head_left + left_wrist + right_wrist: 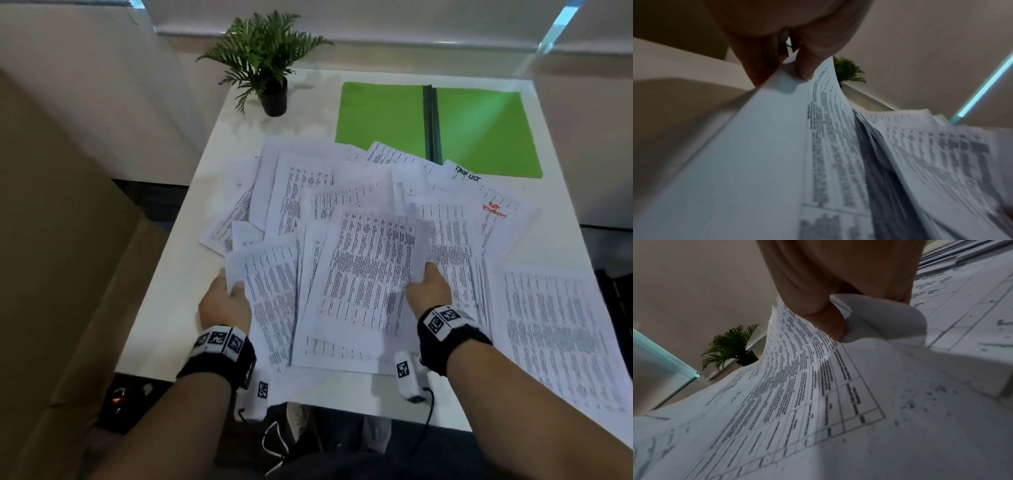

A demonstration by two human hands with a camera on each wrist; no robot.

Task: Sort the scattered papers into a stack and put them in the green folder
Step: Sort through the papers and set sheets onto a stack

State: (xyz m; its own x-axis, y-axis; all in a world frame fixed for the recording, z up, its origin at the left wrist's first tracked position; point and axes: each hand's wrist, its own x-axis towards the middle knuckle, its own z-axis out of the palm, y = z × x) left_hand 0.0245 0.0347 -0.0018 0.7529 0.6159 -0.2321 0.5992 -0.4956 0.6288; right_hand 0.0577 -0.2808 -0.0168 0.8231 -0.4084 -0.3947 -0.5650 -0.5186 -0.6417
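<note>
Several printed white papers point(359, 205) lie scattered and overlapping over the white table point(164, 329). The green folder point(383, 113) lies open and flat at the far right, with a dark spine. My left hand point(226, 301) pinches the left edge of a sheet point(270, 291) near the front; in the left wrist view its fingers point(805, 65) grip that paper edge point(781, 113). My right hand point(428, 291) holds the right edge of a raised printed sheet point(370, 274); in the right wrist view its thumb point(828, 321) curls on the sheet point(797, 369).
A small potted fern point(267, 61) stands at the table's far left corner. More sheets point(561, 335) spread to the right front edge. A brown cardboard surface point(51, 274) flanks the table's left side. A wall rises behind.
</note>
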